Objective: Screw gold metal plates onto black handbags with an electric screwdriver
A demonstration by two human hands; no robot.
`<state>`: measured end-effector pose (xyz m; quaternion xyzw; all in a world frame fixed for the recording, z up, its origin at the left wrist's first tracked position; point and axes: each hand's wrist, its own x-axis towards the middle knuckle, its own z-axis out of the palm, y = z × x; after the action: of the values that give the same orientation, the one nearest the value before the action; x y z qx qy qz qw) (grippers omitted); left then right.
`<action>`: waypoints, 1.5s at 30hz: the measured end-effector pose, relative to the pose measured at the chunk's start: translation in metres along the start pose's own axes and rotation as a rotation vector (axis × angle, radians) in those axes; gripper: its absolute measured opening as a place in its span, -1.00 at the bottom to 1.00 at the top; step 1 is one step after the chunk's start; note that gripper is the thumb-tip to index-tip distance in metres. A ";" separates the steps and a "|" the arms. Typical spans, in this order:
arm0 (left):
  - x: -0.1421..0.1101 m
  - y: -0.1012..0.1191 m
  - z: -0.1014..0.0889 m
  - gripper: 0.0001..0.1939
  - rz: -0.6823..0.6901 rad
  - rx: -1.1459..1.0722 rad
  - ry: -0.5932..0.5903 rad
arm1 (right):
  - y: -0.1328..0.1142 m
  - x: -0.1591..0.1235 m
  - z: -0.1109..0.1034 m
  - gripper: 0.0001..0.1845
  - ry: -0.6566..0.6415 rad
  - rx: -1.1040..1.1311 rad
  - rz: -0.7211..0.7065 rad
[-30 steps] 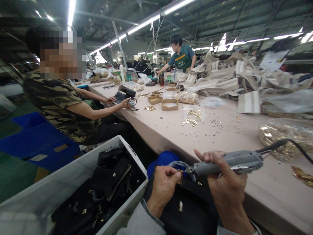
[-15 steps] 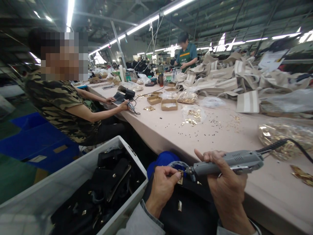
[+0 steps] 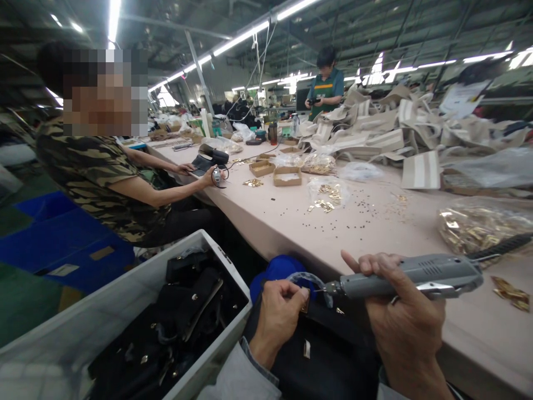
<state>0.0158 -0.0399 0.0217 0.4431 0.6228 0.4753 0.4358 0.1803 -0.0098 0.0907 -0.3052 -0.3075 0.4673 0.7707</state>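
Observation:
My right hand (image 3: 402, 316) is wrapped round a grey electric screwdriver (image 3: 433, 271), which lies nearly level with its bit pointing left. The thumb and fingers of my left hand (image 3: 278, 316) pinch a small gold metal plate (image 3: 306, 304) at the edge of a black handbag (image 3: 333, 364). A narrow gap shows between the bit's tip and the plate. Partly hidden by my left fingers, the plate lies just above a gold fitting (image 3: 307, 349) on the bag's front. A plastic-wrapped handle (image 3: 310, 276) arches behind my fingertips.
A grey crate (image 3: 225, 266) of black bags stands at my left. Along the table (image 3: 287, 236) lie small black pieces, gold fittings (image 3: 328, 194) and cardboard boxes (image 3: 287, 176). A co-worker (image 3: 137, 191) sits at left; another person (image 3: 326, 89) stands behind. Beige straps (image 3: 375, 133) are heaped at right.
My right hand has drawn the electric screwdriver to the right, away from the gold plate. My left hand stays at the plate. The person at the back has shifted slightly right.

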 end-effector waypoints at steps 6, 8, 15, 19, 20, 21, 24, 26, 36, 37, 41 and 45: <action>0.000 0.001 0.002 -0.71 -0.001 0.027 0.040 | 0.005 -0.001 0.000 -0.76 0.006 0.007 0.010; 0.001 -0.001 0.002 -0.72 0.001 0.003 0.044 | 0.010 -0.002 0.000 -0.76 -0.009 -0.008 -0.011; 0.001 -0.006 0.004 -0.79 -0.016 -0.059 0.062 | 0.018 -0.004 0.003 -0.76 -0.049 -0.018 -0.029; 0.002 -0.008 0.004 -0.82 -0.026 -0.075 0.061 | 0.020 -0.004 0.001 -0.73 -0.060 -0.028 -0.036; 0.002 -0.008 0.004 -0.82 -0.030 -0.077 0.060 | 0.020 -0.004 0.000 -0.73 -0.062 -0.034 -0.044; 0.002 -0.008 0.004 -0.83 -0.033 -0.079 0.059 | 0.020 -0.004 0.000 -0.73 -0.062 -0.040 -0.051; 0.001 -0.005 0.003 -0.83 -0.041 -0.063 0.058 | 0.020 -0.005 0.000 -0.72 -0.064 -0.043 -0.052; 0.000 -0.003 0.003 -0.84 -0.038 -0.028 0.064 | 0.020 -0.006 0.001 -0.71 -0.074 -0.037 -0.039; 0.001 -0.007 0.002 -0.84 -0.010 0.006 0.065 | 0.020 -0.009 0.005 -0.70 -0.110 -0.034 -0.027; 0.001 -0.007 0.002 -0.84 -0.011 0.004 0.063 | 0.021 -0.009 0.005 -0.70 -0.111 -0.040 -0.031; 0.001 -0.003 0.003 -0.84 -0.022 0.010 0.062 | 0.020 -0.009 0.007 -0.71 -0.118 -0.046 -0.033; -0.001 0.004 0.002 -0.83 -0.022 0.044 0.053 | 0.016 -0.013 0.012 -0.71 -0.128 -0.047 -0.048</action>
<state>0.0182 -0.0398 0.0257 0.4329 0.6493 0.4681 0.4146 0.1578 -0.0129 0.0837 -0.2853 -0.3741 0.4599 0.7531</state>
